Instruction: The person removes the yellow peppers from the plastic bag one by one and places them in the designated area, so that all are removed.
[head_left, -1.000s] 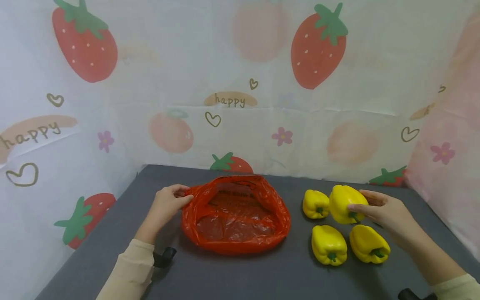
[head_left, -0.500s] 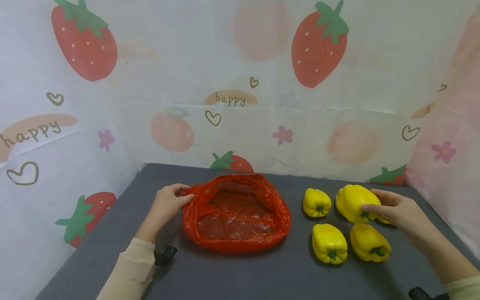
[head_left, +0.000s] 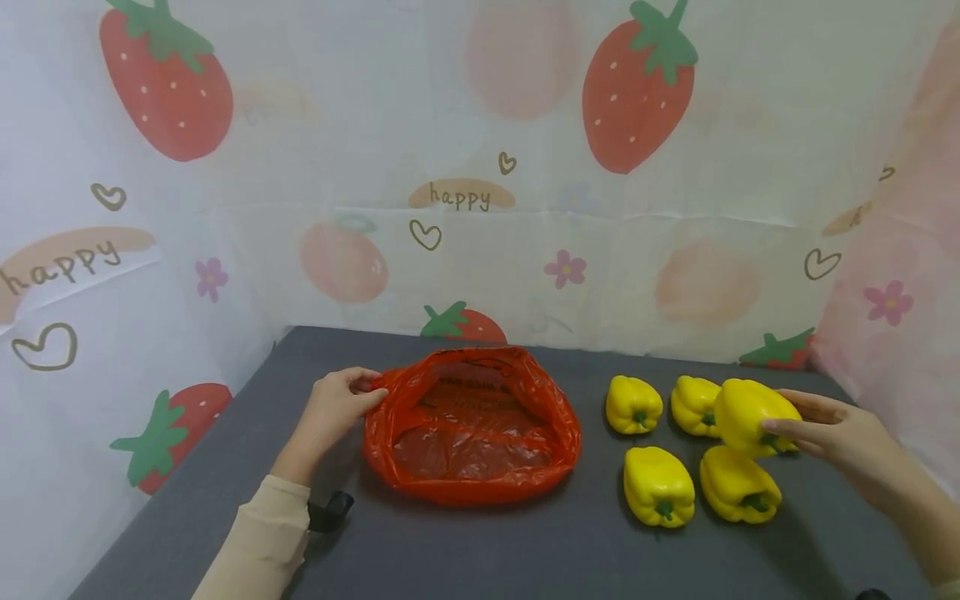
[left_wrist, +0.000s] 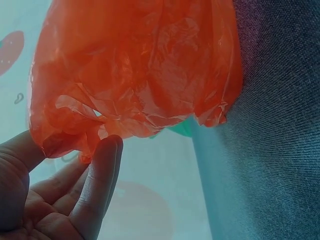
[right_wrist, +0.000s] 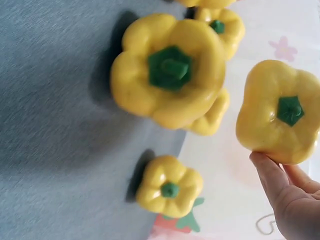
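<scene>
A red plastic bag (head_left: 472, 492) stands on the table with its mouth spread wide. At the bag's left edge my left hand (head_left: 341, 408) pinches the rim; the left wrist view shows the bag's crumpled film (left_wrist: 145, 65) between thumb and fingers. On the right, my right hand (head_left: 847, 433) holds a yellow bell pepper (head_left: 752, 417) above the table, thumb on the near side. The right wrist view shows that pepper's green stem end (right_wrist: 290, 110). Below and beside it lie a front pepper (head_left: 738, 492) and a back pepper (head_left: 693, 404), partly covered by the held one.
Two more yellow peppers lie nearer the bag, one at the back (head_left: 633, 406) and one at the front (head_left: 660, 492). Another pepper (right_wrist: 170, 186) lies mostly behind the right hand. A dark grey cloth (head_left: 465, 550) covers the table; a strawberry-print curtain (head_left: 480, 267) surrounds it.
My right hand has carried its pepper to the right, over the other peppers, uncovering part of the back one. The left hand and the bag have stayed put.
</scene>
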